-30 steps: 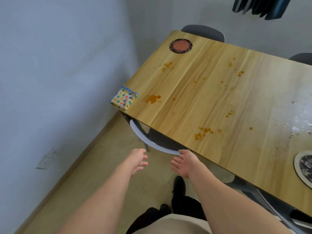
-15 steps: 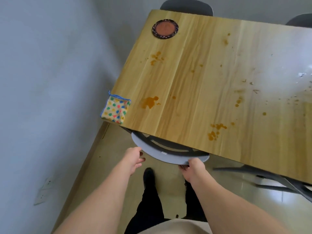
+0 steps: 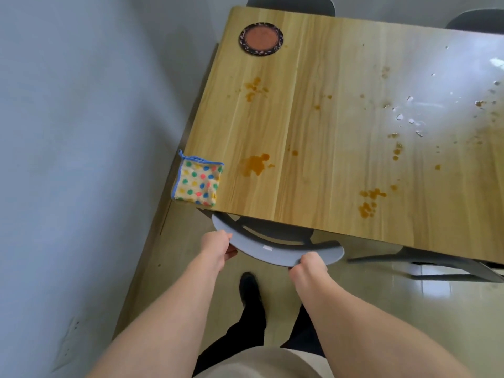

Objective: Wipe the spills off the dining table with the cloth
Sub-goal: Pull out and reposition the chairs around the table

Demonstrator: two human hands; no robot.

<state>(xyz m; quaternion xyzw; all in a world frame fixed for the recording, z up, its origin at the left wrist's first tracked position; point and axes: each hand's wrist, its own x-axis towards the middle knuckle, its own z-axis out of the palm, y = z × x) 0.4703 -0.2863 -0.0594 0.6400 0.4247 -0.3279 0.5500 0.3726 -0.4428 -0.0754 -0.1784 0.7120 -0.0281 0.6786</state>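
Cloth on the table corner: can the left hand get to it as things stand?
Probably yes, once freed. The left hand grips the chair back, as does the right hand. The cloth lies folded on the table's near-left corner, just above that hand, with nothing between.

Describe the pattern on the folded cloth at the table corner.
The cloth is cream with red, green, blue and yellow dots and a blue edge, seen in the head view.

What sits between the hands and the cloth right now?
A grey chair tucked under the table. Both the left hand and right hand grip its backrest, below the table's near edge. The cloth lies untouched on the near left corner; nothing covers it.
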